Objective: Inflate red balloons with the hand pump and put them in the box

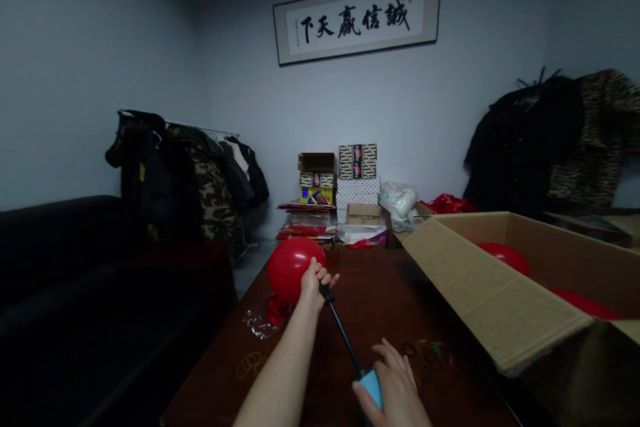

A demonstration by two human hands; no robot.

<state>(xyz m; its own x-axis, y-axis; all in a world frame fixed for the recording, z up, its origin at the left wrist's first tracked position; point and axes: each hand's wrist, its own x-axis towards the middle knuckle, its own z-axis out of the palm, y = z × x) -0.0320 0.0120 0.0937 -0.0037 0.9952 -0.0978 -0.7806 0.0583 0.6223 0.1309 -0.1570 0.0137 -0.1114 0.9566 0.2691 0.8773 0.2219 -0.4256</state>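
A round, inflated red balloon (290, 268) is over the far left part of the brown table (360, 273). My left hand (316, 280) is closed at the balloon's neck, where the black tip of a hand pump meets it. From there the pump's thin black rod (343, 333) slants down to its light blue body (371, 388). Around that blue body my right hand (393, 383) is wrapped, its fingers partly spread. Below the balloon lie a crumpled clear wrapper (261, 325) and some small red items (277, 310).
Rubber bands (251, 365) lie at the table's left, with more bands and small coloured bits (433, 353) at the right. An open cardboard box (493, 287) holding red balloons (506, 257) stands at the right. A black sofa (90, 307) is at the left.
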